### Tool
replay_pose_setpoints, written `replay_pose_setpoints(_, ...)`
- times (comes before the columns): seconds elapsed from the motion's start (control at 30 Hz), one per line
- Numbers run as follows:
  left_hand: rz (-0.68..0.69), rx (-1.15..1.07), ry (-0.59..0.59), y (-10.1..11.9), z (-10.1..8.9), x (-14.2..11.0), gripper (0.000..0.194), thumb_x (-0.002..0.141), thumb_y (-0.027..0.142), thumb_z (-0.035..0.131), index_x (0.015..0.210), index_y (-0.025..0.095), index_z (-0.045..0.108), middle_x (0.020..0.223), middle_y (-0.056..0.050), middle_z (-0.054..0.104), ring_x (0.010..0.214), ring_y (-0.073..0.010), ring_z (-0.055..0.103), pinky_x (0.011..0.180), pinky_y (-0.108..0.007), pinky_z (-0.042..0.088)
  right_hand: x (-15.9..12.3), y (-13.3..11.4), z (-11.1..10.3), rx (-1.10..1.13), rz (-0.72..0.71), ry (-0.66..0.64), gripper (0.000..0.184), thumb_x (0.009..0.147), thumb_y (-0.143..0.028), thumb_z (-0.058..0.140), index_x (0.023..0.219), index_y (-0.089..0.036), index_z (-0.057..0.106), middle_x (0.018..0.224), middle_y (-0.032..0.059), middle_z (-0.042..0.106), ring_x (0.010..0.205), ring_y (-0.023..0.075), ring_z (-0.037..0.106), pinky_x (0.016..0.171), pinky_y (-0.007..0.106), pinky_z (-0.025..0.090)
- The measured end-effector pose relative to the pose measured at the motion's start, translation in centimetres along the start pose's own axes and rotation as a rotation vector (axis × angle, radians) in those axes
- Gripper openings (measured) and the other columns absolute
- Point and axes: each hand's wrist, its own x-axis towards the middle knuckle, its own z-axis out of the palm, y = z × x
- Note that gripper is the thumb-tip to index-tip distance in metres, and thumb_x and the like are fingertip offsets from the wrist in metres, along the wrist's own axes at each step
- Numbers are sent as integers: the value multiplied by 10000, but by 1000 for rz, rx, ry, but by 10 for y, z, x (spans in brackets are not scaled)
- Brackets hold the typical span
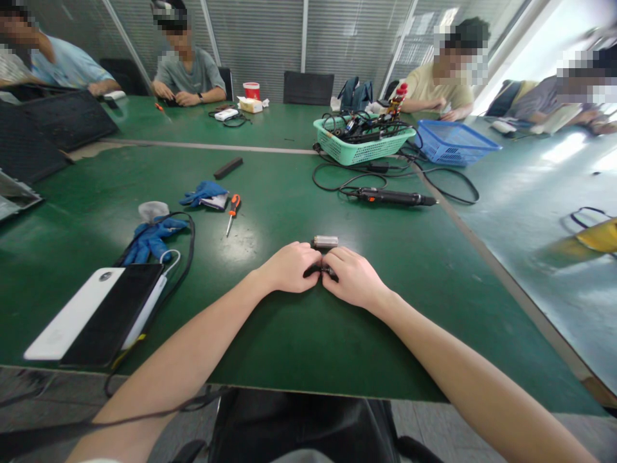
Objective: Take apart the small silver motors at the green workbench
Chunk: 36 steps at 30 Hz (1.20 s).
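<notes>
- Gripping a small dark object point(312, 269), curled fingers of left hand point(292, 267) and right hand point(355, 278) meet over the green bench point(270, 341).
- Fingers cover most of it, leaving its shape unclear.
- Silvery cylinder point(326, 242) lies just beyond the fingers.

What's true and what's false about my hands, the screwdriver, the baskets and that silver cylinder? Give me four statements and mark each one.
1. The left hand and right hand meet at a small dark part. True.
2. The orange-handled screwdriver is in the green basket. False: it lies on the table.
3. The blue basket is beside the green one. True.
4. The silver cylinder is right of both hands. False: it lies just beyond them.
</notes>
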Motion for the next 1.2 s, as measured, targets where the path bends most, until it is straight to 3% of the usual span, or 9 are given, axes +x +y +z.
replay_pose_setpoints(1.2, -19, 2, -6, 1, -1, -1, 84, 844, 264, 599, 881, 188, 603, 861, -52, 667, 840, -222, 615, 758, -350, 456, 0, -2, -1, 10, 11, -6, 23, 877, -201, 572, 894, -206, 586, 922, 75, 652, 898, 231, 581, 830, 350, 460)
